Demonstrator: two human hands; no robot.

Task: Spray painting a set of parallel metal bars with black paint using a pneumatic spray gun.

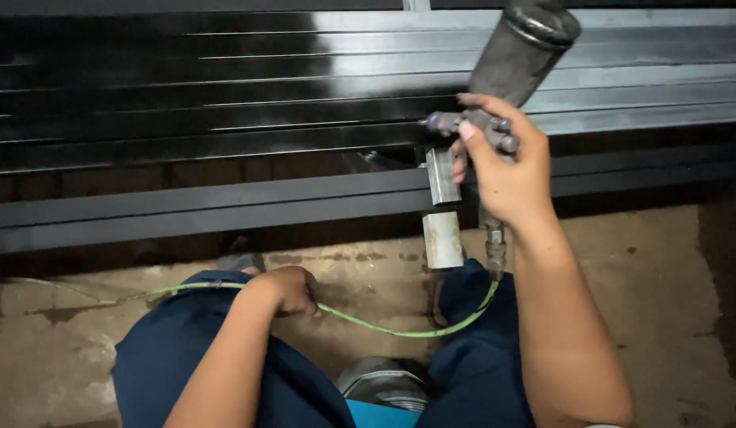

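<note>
Black-painted steel: long rectangular metal bars (225,111) lay side by side across the top of the head view, glossy black on the left, dull grey toward the right end.
Lower bars: two darker square tubes (185,210) ran below the painted set, resting on short grey metal stubs (442,238).
Right hand: the right hand (507,170) was closed around the grip of a grey, paint-dusted spray gun (495,95); the forefinger lay curled over the trigger area, the thumb wrapped behind.
Spray gun: held upright in front of the bars, its dark cylindrical cup (527,43) tilted up and to the right, its nozzle end pointing left, just beside the boundary between black and grey metal.
Hose: a thin green air hose (400,329) dropped from the gun's base fitting, curved across the lap and ran left along the floor.
Left hand: the left hand (287,289) was shut in a loose fist on the green hose, resting on the left knee.
Legs: dark blue trousers (185,357) on both knees, the person crouched facing the bars.
Floor: stained brownish concrete floor (661,301) under the work.
Between knees: a grey rounded object (384,380), too hidden to identify.
</note>
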